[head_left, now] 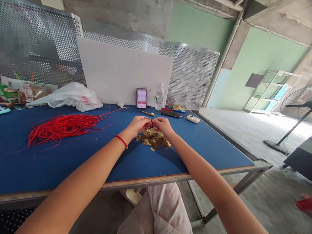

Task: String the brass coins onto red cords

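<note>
My left hand and my right hand meet above a pile of brass coins with square holes. Their fingertips pinch a short length of red cord, and the fingers hide whatever else they hold. A loose bundle of thin red cord lies on the blue tabletop to the left, with one strand trailing toward the back edge. A red string bracelet circles my left wrist.
Along the table's back stand a water bottle, a phone, a black remote and a white plastic bag. Perforated metal sheets and a white board rise behind. The table's right edge drops to a concrete floor with a standing fan.
</note>
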A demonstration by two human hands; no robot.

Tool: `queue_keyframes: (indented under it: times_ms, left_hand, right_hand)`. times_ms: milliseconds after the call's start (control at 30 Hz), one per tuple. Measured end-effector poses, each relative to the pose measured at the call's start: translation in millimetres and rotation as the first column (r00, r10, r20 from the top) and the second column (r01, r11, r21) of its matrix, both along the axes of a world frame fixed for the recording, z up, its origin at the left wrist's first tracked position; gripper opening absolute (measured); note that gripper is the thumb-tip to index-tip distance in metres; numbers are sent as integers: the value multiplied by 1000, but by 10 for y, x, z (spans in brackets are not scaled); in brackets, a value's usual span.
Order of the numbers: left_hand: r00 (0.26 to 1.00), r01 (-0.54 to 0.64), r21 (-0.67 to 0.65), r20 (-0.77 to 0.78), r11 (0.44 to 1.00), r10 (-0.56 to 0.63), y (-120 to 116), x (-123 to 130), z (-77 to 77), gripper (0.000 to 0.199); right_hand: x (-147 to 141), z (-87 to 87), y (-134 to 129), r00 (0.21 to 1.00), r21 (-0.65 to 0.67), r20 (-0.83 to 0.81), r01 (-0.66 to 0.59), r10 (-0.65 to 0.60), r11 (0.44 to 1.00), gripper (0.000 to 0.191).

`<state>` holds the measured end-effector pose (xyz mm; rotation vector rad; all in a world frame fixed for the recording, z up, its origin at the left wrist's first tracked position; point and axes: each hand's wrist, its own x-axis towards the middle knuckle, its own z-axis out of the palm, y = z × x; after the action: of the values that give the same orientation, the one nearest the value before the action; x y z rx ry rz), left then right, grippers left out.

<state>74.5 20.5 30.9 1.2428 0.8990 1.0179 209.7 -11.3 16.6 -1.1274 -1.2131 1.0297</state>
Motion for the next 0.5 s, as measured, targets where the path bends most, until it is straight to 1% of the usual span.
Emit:
queue_keyframes:
  times_ms: [167,333,500]
  left_hand:
    - [999,42,-51,37,998,-40,1,2,15,5]
    - [997,43,-84,61,996,-38,-25,4,47,8]
    - [993,80,-118,96,990,-68,-3,-12,36,11]
  right_hand:
    - [-9,0,2,999,21,33,-8,7,1000,10]
    - [-11,-2,5,998,28,58,-1,-1,1000,10]
    - [-15,5,-10,998,30,56,-5,3,1000,11]
